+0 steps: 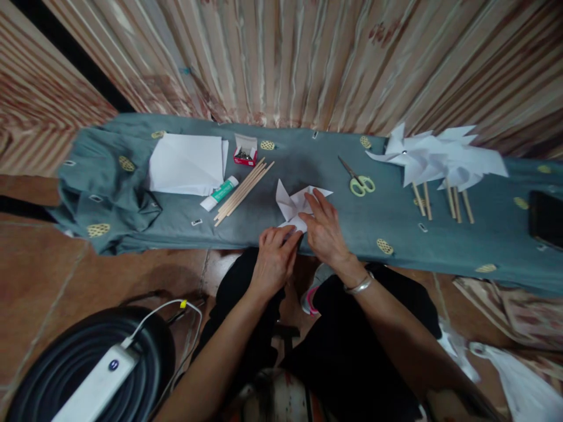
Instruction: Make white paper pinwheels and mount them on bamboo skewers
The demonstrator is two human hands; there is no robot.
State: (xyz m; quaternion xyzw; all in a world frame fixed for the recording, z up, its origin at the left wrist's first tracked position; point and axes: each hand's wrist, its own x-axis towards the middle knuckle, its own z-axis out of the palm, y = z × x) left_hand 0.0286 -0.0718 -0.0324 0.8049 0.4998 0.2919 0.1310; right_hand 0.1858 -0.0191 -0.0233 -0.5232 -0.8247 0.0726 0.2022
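Note:
A white paper pinwheel [287,204] with folded, pointed blades lies at the table's front edge, between my hands. My left hand [273,258] pinches its lower corner between thumb and fingers. From the right, my right hand [326,231] holds the paper down, thumb and fingertips pressed on its middle and right blade. To the left lie several thin wooden sticks [244,192] and a green and white glue stick [220,193]. Scissors [361,186] with pale green handles rest on the right. Behind the sticks stands an open red box [245,155] of small metal pins.
A stack of white paper [187,164] lies on the left of the cloth-covered table [281,140]. Several finished pinwheels [440,155] on sticks are piled at the right, near a dark phone [545,218]. A white power bank [97,387] sits on a black round stool [153,346].

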